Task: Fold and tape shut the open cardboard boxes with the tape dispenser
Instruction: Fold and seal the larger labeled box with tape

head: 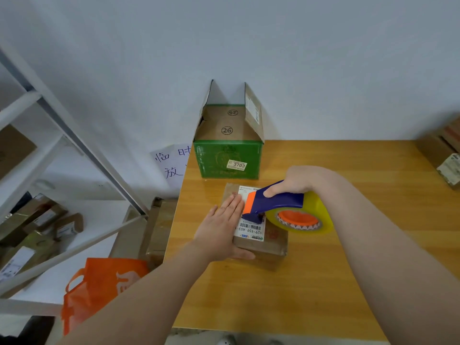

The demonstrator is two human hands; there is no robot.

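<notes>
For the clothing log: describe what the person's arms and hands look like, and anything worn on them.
The left hand and right hand are ungloved. No sleeve shows on the left forearm or right forearm up to the frame edge. No watch, bracelet or ring is visible; some right fingers are hidden.

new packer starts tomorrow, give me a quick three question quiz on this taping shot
1. True or false: the green box has its top flaps standing open.
2. The right hand grips: A) the tape dispenser, B) the green box, C) nothing.
3. Fill in: the left hand lies flat on top of the ___.
Key: 1 true; 2 A; 3 small brown box.
</notes>
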